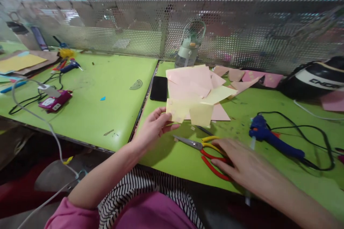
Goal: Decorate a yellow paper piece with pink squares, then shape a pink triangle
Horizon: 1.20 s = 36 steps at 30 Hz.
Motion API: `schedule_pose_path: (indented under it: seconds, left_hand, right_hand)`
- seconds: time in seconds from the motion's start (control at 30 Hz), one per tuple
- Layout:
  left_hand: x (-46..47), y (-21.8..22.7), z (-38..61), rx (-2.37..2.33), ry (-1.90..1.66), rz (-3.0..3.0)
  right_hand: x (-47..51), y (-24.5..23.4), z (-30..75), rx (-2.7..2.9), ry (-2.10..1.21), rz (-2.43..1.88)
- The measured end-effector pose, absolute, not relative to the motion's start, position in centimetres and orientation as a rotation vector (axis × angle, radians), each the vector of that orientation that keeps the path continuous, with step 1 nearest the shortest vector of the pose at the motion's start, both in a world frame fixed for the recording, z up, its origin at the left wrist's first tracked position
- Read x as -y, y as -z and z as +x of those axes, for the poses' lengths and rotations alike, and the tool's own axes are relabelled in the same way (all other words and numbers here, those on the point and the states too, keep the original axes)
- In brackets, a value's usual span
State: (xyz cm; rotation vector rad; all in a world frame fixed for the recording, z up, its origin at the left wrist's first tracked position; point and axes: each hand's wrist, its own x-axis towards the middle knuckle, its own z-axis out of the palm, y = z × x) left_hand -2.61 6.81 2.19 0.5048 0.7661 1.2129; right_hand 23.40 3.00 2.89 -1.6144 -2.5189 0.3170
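Note:
My left hand [156, 126] pinches the corner of a pale yellow paper piece [178, 111], which lies at the front of a pile of pink and yellow sheets [192, 82] on the green table [172, 157]. My right hand [243, 164] is blurred by motion. It rests flat, fingers spread, over the red handles of a pair of scissors [204, 148] whose blades point left. I cannot see fingers through the handles.
A black phone [159, 88] lies left of the pile, a water bottle [189, 48] behind it. To the right are a blue glue gun [271, 137] with a black cord, and a dark bag [314, 78]. A second glue gun [69, 66] and a pink box [55, 102] sit on the left table.

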Motion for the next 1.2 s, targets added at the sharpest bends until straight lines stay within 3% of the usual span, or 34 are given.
schedule_pose_path:
  seconds: [0.37, 0.67, 0.87, 1.2]
  left_hand:
    - [-6.5, -2.4, -2.5, -0.719, -1.228, 0.475]
    - [-6.3, -2.2, -2.1, -0.684, -1.199, 0.508]
    - [-5.9, -2.9, -1.4, -0.707, -1.202, 0.392]
    - [-5.6, -2.4, -1.5, -0.734, -1.193, 0.473]
  right_hand:
    - [-3.6, -3.2, 24.0, 2.534, -0.489, -1.633]
    - [-3.7, -7.4, 19.7, 2.288, -0.142, -1.402]
    - [-5.9, -7.2, 15.7, 2.231, 0.126, -1.125]
    - [-8.0, -7.3, 14.0, 2.335, -0.014, -1.143]
